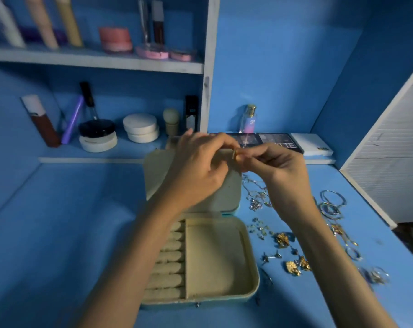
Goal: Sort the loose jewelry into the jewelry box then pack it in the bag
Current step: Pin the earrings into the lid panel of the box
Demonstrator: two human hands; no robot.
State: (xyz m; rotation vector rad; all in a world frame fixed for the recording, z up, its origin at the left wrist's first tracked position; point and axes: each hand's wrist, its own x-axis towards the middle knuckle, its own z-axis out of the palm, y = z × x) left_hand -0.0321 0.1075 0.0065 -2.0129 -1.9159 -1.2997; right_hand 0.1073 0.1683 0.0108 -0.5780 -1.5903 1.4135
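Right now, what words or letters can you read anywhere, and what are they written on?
"ATTE": on the black palette behind the hands; letters before it are hidden.
"SB": seemingly, on the small bottle; blurred.
Dark mark on the white box: too small to read.
Shelf cosmetics: no readable labels.

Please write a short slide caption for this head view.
Both hands pinch a small gold piece above the open jewelry box.

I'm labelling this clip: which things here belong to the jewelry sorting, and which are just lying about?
Job:
open jewelry box
small gold piece pinched between left hand and right hand
loose jewelry on the table

Lying about:
perfume bottle
eyeshadow palettes
shelf cosmetics
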